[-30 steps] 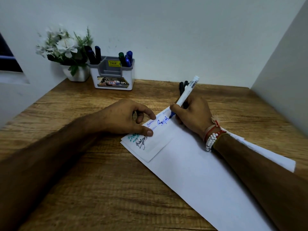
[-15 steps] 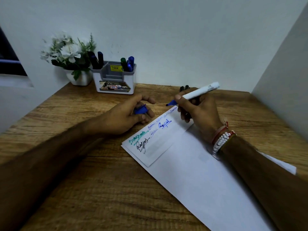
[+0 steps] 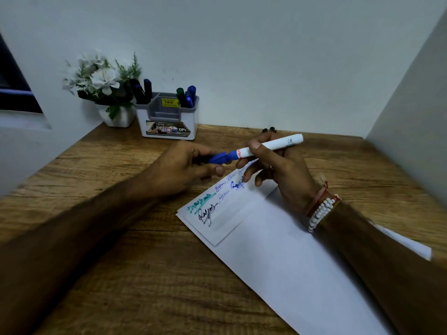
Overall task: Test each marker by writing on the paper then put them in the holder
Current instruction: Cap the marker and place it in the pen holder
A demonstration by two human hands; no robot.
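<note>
Marker (image 3: 271, 146), a white-barrelled one with a blue front end, lies nearly level above the far corner of the paper (image 3: 278, 250), pinched in the fingers of the right hand (image 3: 278, 165). The left hand (image 3: 183, 165) is closed around the blue cap (image 3: 217, 157), which meets the marker's tip. Near the wall, the grey-and-white holder (image 3: 169, 122) already carries several capped markers beside a white flower pot (image 3: 118, 116).

Desk nook in an office or study — wood-grain desktop (image 3: 101, 274) enclosed by plain white walls (image 3: 254, 56); at 11 o'clock, a price-stickered pen holder (image 3: 167, 122) and potted artificial flowers (image 3: 101, 81).
</note>
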